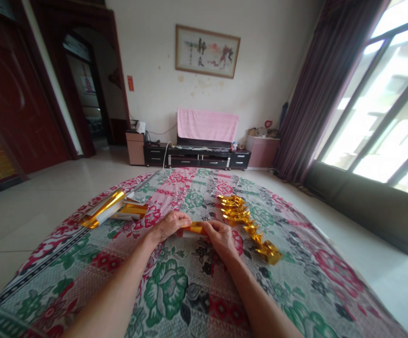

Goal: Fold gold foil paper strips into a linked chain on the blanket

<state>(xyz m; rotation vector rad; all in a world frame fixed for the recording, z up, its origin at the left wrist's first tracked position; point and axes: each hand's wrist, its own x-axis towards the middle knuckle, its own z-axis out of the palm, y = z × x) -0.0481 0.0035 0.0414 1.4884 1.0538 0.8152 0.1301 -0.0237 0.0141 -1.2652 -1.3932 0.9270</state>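
Note:
My left hand (170, 224) and my right hand (221, 237) meet over a floral cloth (176, 286), both pinched on a small piece of gold foil paper (195, 228) held between them. Its fingers are curled round each end of the paper. To the right of my right hand, a row of folded gold paper pieces (246, 223) runs from the middle of the cloth toward the near right. A stack of flat gold foil sheets (114, 210) lies on the cloth to the left of my left hand.
The cloth covers a round surface with tiled floor around it. At the far wall stand a low dark TV cabinet (197, 157) with a pink cover, a framed picture above it, dark curtains and a large window on the right, and a wooden door on the left.

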